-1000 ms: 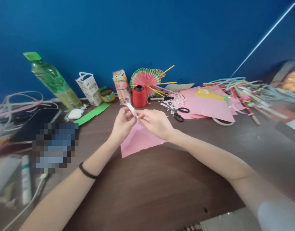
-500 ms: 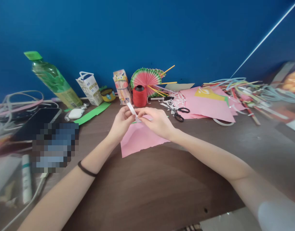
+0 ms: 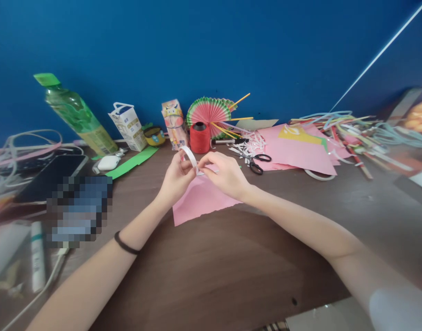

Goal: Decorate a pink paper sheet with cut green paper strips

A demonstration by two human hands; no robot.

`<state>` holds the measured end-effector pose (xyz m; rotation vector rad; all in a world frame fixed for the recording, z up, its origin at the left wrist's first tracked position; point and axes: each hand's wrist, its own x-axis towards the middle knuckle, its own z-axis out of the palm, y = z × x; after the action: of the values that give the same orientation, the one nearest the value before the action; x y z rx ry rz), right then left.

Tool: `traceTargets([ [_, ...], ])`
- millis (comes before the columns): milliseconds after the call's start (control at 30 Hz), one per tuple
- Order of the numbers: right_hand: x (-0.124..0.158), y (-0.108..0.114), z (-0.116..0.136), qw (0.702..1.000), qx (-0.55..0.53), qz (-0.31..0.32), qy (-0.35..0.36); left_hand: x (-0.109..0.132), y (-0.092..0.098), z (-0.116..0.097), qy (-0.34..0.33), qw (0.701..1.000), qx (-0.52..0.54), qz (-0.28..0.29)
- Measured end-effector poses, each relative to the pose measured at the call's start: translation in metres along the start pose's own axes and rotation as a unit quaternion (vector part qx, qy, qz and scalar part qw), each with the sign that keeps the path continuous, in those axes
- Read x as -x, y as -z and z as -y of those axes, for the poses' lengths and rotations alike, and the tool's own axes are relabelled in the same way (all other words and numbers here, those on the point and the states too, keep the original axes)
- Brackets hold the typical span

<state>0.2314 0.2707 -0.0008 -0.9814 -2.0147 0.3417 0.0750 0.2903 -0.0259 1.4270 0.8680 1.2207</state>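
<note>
Now, in the head view, the white strip point(image 3: 192, 156) stands bowed in a clear arch, where half a second ago it ran nearly straight; its place is unchanged, between the two hands above the pink sheet point(image 3: 204, 200), so the difference is one of shape. The left hand point(image 3: 176, 178) is curled narrow, its thumb and fingers holding the strip; the right hand point(image 3: 225, 174) is drawn to a narrow pinch at the strip's lower end, though the fingers partly hide the exact contact. The change suggests, as a judgement, that the work in hand is a bending or curling of the strip, done by small finger movements; both wrists lie almost as they did. The pink sheet rests on the table point(image 3: 228, 262), partly below the hands; the red spool point(image 3: 199, 140) stands upright just beyond them, and the scissors point(image 3: 255, 167) lie to the right, apart from either hand, likewise unmoved.
</note>
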Motion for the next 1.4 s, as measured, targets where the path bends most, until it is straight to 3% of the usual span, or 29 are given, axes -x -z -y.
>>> traceTargets([
  [300,0.002,-0.002,-0.002,1.0,0.001,0.01,0.012,0.003,-0.001,-0.004,-0.022,1.0,-0.006,0.002],
  [533,0.002,-0.002,0.002,1.0,-0.015,0.008,0.015,0.002,0.002,-0.008,0.006,1.0,-0.011,-0.004],
  [733,-0.002,0.004,0.003,0.996,-0.088,-0.01,-0.031,0.001,-0.001,-0.006,0.001,0.999,0.017,0.04],
  [867,-0.007,0.009,0.0,0.979,-0.189,-0.027,-0.068,0.002,-0.001,-0.007,0.008,0.998,0.0,0.07],
  [1033,-0.013,0.01,-0.01,0.954,-0.272,-0.046,-0.116,0.005,-0.003,-0.012,0.027,0.999,-0.011,0.041],
  [1400,-0.015,0.008,-0.018,0.904,-0.395,-0.032,-0.161,0.004,-0.006,-0.021,0.062,0.995,0.071,0.027],
])
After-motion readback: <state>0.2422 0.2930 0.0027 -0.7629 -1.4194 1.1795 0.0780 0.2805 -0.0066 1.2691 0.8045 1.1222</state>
